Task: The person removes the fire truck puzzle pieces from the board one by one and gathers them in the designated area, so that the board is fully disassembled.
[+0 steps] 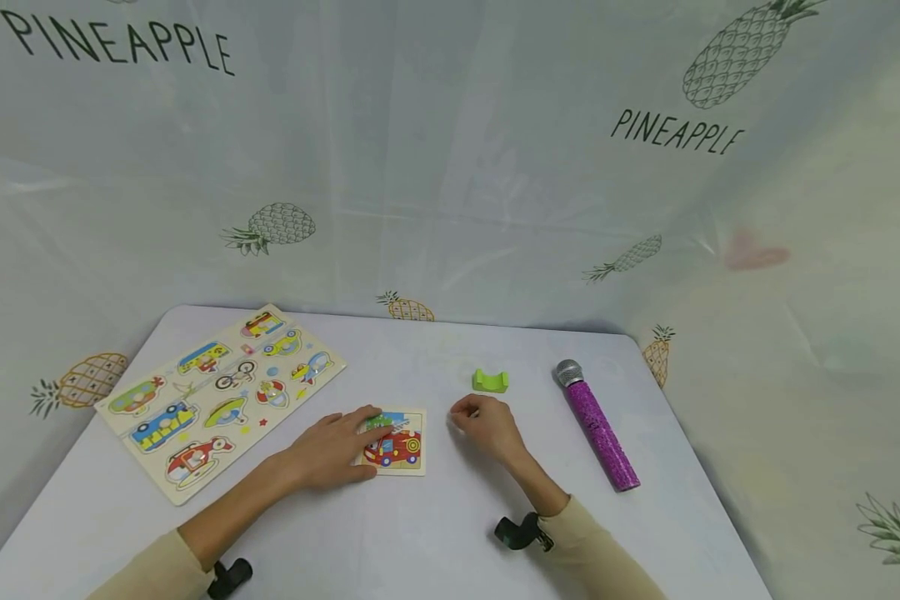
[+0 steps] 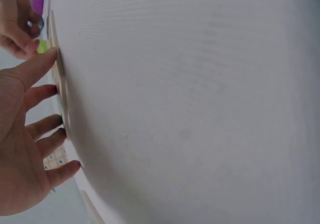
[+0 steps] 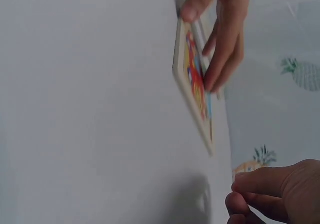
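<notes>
Across the white table, items were set out well apart. At the left, a large picture board was laid at a slant; at the right, a purple microphone was positioned. The left hand was placed with fingers extended and spread, not clenched, over the left part of a small puzzle showing a red vehicle. The right hand was held apart from it, fingers loosely curled; no grasped item was seen. The puzzle was located between both hands. Beyond the right hand, a green block was placed. Positioning or steadying the puzzle was judged the current step; even fingertip pressure appeared to be required next.
</notes>
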`<state>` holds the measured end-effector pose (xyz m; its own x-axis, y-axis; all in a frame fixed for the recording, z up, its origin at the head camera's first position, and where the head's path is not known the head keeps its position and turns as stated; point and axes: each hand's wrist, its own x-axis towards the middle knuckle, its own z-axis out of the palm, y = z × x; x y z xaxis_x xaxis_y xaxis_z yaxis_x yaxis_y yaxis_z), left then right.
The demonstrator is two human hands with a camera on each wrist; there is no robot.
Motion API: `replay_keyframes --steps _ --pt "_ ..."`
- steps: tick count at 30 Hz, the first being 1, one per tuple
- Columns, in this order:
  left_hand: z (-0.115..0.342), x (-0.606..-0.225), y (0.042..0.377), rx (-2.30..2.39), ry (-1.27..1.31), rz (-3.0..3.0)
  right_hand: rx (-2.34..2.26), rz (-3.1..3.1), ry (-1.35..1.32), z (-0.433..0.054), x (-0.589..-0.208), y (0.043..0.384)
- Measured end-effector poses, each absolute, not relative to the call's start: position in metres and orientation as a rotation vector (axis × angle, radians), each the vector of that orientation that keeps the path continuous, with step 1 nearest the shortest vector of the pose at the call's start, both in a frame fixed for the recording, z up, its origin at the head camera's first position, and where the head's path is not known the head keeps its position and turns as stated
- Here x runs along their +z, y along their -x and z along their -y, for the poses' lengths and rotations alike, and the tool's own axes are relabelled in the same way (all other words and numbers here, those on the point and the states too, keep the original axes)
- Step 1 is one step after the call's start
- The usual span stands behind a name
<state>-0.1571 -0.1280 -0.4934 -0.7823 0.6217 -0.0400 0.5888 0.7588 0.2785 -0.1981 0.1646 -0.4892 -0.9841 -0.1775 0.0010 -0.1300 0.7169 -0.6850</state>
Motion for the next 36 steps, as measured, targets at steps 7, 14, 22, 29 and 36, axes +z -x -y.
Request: replay_keyframes --steps 7,14,22,29,36 --pt "0.130 -0.493 0.156 0.395 -0.995 -2.811 -1.110 -2.758 0.375 -0.127 -0.490 0.196" --pt "0.129 -0.493 0.155 0.406 -0.983 -2.797 -0.964 -2.793 0.430 -0.106 -0.496 0.192" --pt "0.128 -0.493 0.155 0.378 -0.954 -2.794 -0.934 -2.810 0.410 -0.101 -0.495 0.189" --pt "0.128 -0.489 0.154 0.351 -0.986 -2.807 -0.989 -2.773 0.385 -0.100 -0.495 0.192" --pt "0.129 -0.487 0.154 0.334 -0.993 -2.805 -1.085 -2.725 0.345 -0.099 -0.496 0.193"
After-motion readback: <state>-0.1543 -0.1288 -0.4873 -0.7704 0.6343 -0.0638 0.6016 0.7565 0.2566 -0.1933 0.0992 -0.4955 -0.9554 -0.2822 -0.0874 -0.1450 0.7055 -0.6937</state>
